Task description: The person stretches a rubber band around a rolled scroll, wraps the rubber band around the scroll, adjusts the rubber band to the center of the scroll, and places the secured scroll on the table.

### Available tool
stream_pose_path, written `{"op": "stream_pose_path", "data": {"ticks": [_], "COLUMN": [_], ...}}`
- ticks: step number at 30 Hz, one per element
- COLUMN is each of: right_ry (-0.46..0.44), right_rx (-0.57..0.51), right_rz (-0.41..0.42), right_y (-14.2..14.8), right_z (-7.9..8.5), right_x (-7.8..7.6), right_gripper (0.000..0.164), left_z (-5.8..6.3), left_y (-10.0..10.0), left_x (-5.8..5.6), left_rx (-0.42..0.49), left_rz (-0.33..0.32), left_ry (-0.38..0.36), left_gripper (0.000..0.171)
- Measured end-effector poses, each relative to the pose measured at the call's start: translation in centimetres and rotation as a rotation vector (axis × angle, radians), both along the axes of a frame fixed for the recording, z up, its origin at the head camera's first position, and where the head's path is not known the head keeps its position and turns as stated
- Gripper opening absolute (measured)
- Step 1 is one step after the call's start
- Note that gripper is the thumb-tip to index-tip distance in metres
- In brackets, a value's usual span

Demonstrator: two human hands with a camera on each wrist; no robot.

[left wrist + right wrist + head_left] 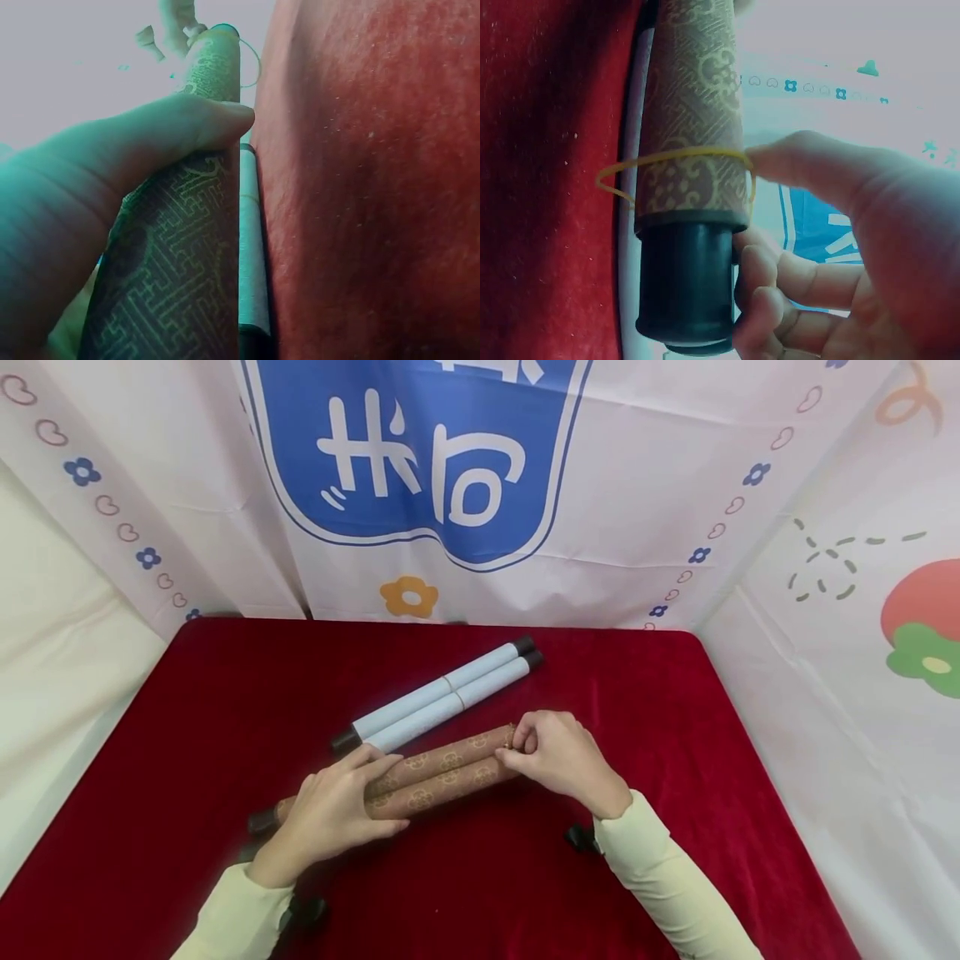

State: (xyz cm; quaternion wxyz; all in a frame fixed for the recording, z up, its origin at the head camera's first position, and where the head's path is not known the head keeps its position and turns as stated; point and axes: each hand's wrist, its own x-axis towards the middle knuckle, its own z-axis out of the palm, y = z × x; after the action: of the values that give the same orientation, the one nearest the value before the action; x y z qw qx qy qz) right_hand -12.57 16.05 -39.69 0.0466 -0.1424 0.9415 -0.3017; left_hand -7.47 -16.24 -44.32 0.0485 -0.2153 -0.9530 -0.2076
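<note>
Near the centre of the head view, a brown patterned scroll (442, 772) lies on the red tablecloth (187, 735), slanting from lower left to upper right. It looks like two rolled halves side by side, each ending in a dark cap. The left hand (333, 814) lies over the lower-left part of the scroll; in the left wrist view its thumb (150, 139) curls over the patterned roll (180, 255), so this hand grips the scroll. The right hand (558, 756) is at the upper-right end. In the right wrist view its fingers (780, 277) curl beside the dark end cap (686, 289), and a fingertip hooks a yellow rubber band (675, 155) that loops round the roll just above the cap. This hand is closed on the band and the scroll's end.

Just behind the brown scroll, toward the upper middle of the head view, lies a pale blue scroll (438, 697) with dark caps, nearly parallel to it and close to its far side. No container shows in any view. A white cloth backdrop with a blue emblem (416, 452) hangs behind the table.
</note>
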Motion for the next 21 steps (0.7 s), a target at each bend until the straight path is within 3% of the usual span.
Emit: {"op": "stream_pose_path", "data": {"ticks": [7, 21], "right_ry": [-0.013, 0.02], "right_rx": [0.041, -0.014], "right_rz": [0.019, 0.039], "right_y": [-0.46, -0.67], "right_z": [-0.49, -0.75], "right_x": [-0.03, -0.19], "right_gripper": [0.007, 0.006], "left_z": [-0.61, -0.93], "left_y": [0.41, 0.94], "left_x": [0.31, 0.16], "left_rx": [-0.006, -0.018], "left_rz": [-0.001, -0.032], "left_ry": [-0.017, -0.035], "left_gripper": [0.08, 0.079]}}
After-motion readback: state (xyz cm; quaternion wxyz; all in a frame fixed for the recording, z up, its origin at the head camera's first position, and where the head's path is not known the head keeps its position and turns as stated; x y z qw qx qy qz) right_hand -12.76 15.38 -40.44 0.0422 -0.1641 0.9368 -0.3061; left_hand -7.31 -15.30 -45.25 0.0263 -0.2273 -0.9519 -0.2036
